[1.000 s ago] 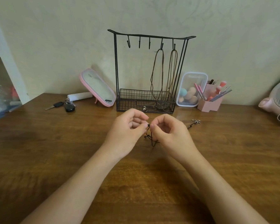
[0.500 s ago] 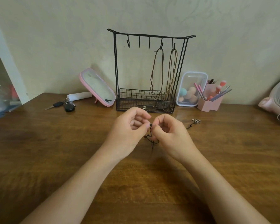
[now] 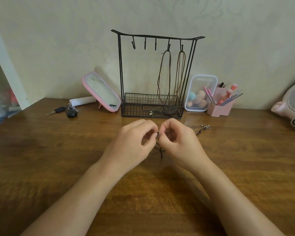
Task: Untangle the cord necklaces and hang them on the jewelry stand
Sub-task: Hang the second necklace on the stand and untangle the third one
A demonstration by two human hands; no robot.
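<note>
Head view: left hand (image 3: 131, 144) and right hand (image 3: 181, 145) pinch the cord necklace (image 3: 161, 151) between their fingers (image 3: 151, 129).

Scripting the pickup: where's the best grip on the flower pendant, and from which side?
Probably pinch the dark cord just behind the flower pendant, from above and the right. The pendant lies flat on the table, offering little edge; the cord runs from it toward the right hand, so that side is taken.
</note>
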